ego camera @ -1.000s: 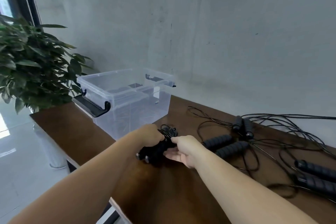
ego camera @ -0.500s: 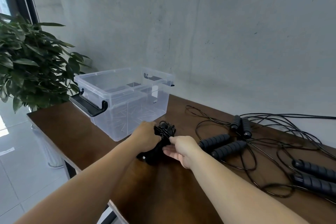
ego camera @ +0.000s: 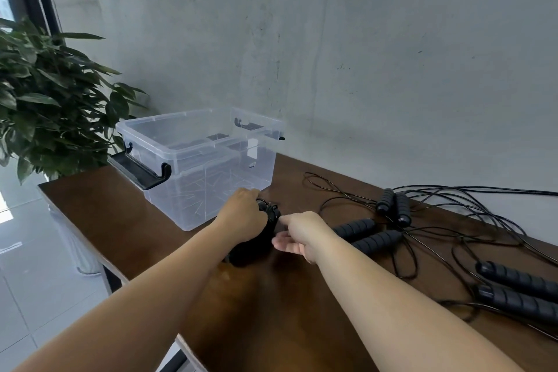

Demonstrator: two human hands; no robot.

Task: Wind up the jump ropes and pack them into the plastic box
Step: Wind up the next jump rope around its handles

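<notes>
Head view: drifted slightly toward the plastic box (ego camera: 208, 172) since before. Left hand (ego camera: 241, 216) clamps wound rope bundle (ego camera: 259, 235) steady on the bench (ego camera: 105, 220); right hand (ego camera: 297, 234), fingers loose, tucks its cord. Remaining ropes (ego camera: 392, 220) sprawl rightward.

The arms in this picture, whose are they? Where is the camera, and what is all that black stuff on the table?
The arms belong to a person who wears a camera on the head, so you see what that person sees when looking down.

The left hand grips a wound jump rope, its handles together and the cord wrapped round them. The right hand is at the cord, though what its fingers do is hard to see.

On the brown table stands a clear plastic box with its top open. To the right lie three more jump ropes, not yet wound, their thin cords spread in loops. Beside the table is a green plant.
</notes>
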